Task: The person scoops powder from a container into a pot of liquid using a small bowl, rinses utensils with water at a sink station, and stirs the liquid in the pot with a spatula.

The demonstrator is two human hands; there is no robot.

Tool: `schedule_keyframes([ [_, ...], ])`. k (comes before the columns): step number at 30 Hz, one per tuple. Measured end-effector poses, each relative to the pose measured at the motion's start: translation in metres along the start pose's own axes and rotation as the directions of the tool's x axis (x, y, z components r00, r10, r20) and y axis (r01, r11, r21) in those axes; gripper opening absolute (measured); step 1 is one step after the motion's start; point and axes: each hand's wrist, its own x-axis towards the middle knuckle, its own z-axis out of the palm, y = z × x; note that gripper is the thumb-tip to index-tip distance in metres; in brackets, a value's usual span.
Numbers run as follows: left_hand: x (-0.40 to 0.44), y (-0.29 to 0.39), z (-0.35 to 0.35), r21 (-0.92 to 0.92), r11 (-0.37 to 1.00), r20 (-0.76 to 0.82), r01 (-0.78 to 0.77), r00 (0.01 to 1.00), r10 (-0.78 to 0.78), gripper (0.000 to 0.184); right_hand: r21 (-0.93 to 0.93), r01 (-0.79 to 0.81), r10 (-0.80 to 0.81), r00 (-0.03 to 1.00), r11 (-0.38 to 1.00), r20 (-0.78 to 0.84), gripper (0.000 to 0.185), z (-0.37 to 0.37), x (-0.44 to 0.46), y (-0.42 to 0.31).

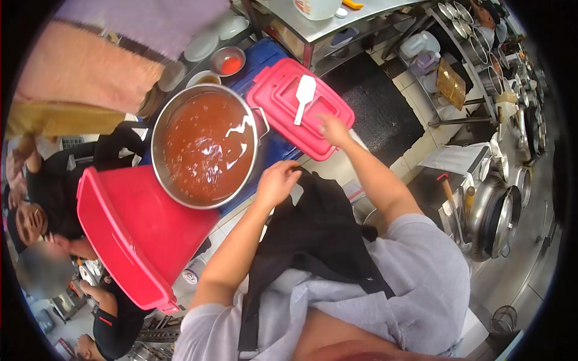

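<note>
A large steel pot (262,120) full of reddish-brown liquid stands on a blue surface (265,55). My left hand (279,182) is near the apron, just right of the pot, its fingers curled together; whether they hold anything is hidden. Over the lower edge of a red lid (274,90) reaches my right hand (333,128), fingers partly extended, with nothing seen in it. On the lid lies a white spatula (305,96), a little above and left of my right hand and apart from it.
A big red bin (144,222) lies tilted below the pot. Bowls, one with something orange-red (227,62), sit behind it. Co-workers (60,186) are at the left. A steel table (313,27), a black floor mat (385,108) and pans (497,219) are farther off.
</note>
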Motion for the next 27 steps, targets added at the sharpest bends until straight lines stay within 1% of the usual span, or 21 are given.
schedule_keyframes([
  [1, 0.034, -0.017, 0.027, 0.162, 0.987, 0.118, 0.007, 0.993, -0.026, 0.036, -0.055, -0.125, 0.131, 0.985, 0.991, 0.109, 0.042, -0.007, 0.017, -0.031],
  [2, 0.062, -0.029, 0.048, 0.17, 0.985, 0.127, 0.008, 0.991, -0.03, 0.036, -0.122, -0.237, 0.259, 0.943, 0.964, 0.211, 0.043, -0.021, 0.034, -0.063],
  [4, 0.102, -0.044, 0.085, 0.441, 0.895, 0.194, 0.073, 0.965, -0.175, 0.045, -0.18, -0.243, 0.287, 0.913, 0.953, 0.29, 0.043, -0.008, 0.068, -0.066],
  [5, 0.118, -0.05, 0.099, 0.444, 0.892, 0.196, 0.078, 0.964, -0.182, 0.045, -0.243, -0.23, 0.307, 0.883, 0.942, 0.355, 0.043, -0.005, 0.083, -0.062],
  [7, 0.142, -0.056, 0.116, 0.48, 0.86, 0.141, 0.173, 0.953, -0.27, 0.05, -0.224, -0.214, 0.287, 0.881, 0.951, 0.377, 0.041, 0.008, 0.097, -0.048],
  [9, 0.154, -0.063, 0.126, 0.505, 0.845, 0.126, 0.175, 0.954, -0.272, 0.05, -0.202, -0.209, 0.276, 0.873, 0.957, 0.402, 0.039, 0.023, 0.096, -0.033],
  [11, 0.164, -0.066, 0.129, 0.514, 0.843, 0.063, 0.158, 0.973, -0.22, 0.051, -0.049, -0.279, 0.282, 0.923, 0.959, 0.26, 0.032, 0.036, 0.095, -0.018],
  [12, 0.169, -0.07, 0.132, 0.516, 0.842, 0.061, 0.161, 0.973, -0.223, 0.051, -0.046, -0.277, 0.28, 0.924, 0.96, 0.263, 0.032, 0.035, 0.094, -0.017],
  [14, 0.178, -0.077, 0.135, 0.537, 0.831, 0.063, 0.145, 0.975, -0.211, 0.059, -0.011, -0.31, 0.31, 0.947, 0.951, 0.088, 0.028, 0.031, 0.091, -0.015],
  [15, 0.184, -0.076, 0.135, 0.536, 0.83, 0.058, 0.151, 0.975, -0.215, 0.059, -0.01, -0.305, 0.305, 0.948, 0.952, 0.091, 0.028, 0.022, 0.088, -0.011],
  [17, 0.202, -0.067, 0.132, 0.488, 0.86, -0.143, 0.151, 0.985, -0.092, 0.068, 0.143, -0.251, 0.263, 0.962, 0.957, -0.075, 0.026, -0.007, 0.077, 0.002],
  [18, 0.217, -0.062, 0.13, 0.487, 0.859, -0.15, 0.158, 0.984, -0.095, 0.068, 0.203, -0.203, 0.236, 0.96, 0.958, -0.15, 0.026, -0.021, 0.065, 0.009],
  [19, 0.237, -0.056, 0.13, 0.504, 0.849, -0.251, 0.158, 0.967, -0.031, 0.07, 0.256, -0.149, 0.209, 0.952, 0.955, -0.225, 0.026, -0.039, 0.049, 0.017],
  [20, 0.256, -0.052, 0.13, 0.517, 0.84, -0.352, 0.163, 0.936, 0.035, 0.073, 0.325, -0.122, 0.205, 0.95, 0.938, -0.234, 0.026, -0.064, 0.031, 0.021],
  [21, 0.274, -0.05, 0.131, 0.508, 0.844, -0.369, 0.174, 0.929, 0.03, 0.073, 0.39, -0.093, 0.199, 0.95, 0.916, -0.242, 0.025, -0.086, 0.012, 0.026],
  [22, 0.291, -0.05, 0.131, 0.569, 0.798, -0.216, 0.199, 0.972, -0.088, 0.062, 0.345, -0.106, 0.209, 0.938, 0.933, -0.276, 0.023, -0.102, -0.009, 0.037],
  [23, 0.302, -0.05, 0.131, 0.629, 0.749, -0.067, 0.208, 0.974, -0.214, 0.053, 0.299, -0.201, 0.275, 0.934, 0.933, -0.23, 0.021, -0.123, -0.03, 0.042],
  [24, 0.308, -0.06, 0.137, 0.619, 0.753, -0.092, 0.224, 0.972, -0.214, 0.053, 0.367, -0.293, 0.388, 0.895, 0.883, -0.219, 0.021, -0.129, -0.054, 0.06],
  [25, 0.315, -0.078, 0.148, 0.631, 0.742, -0.118, 0.227, 0.973, -0.197, 0.04, 0.425, -0.327, 0.444, 0.871, 0.844, -0.211, 0.021, -0.135, -0.079, 0.081],
  [26, 0.32, -0.084, 0.155, 0.644, 0.731, -0.139, 0.227, 0.974, -0.18, 0.031, 0.385, -0.369, 0.477, 0.847, 0.846, -0.236, 0.022, -0.147, -0.103, 0.091],
  [27, 0.321, -0.079, 0.154, 0.634, 0.736, -0.155, 0.238, 0.971, -0.18, 0.031, 0.416, -0.337, 0.482, 0.817, 0.845, -0.317, 0.025, -0.155, -0.123, 0.094],
])
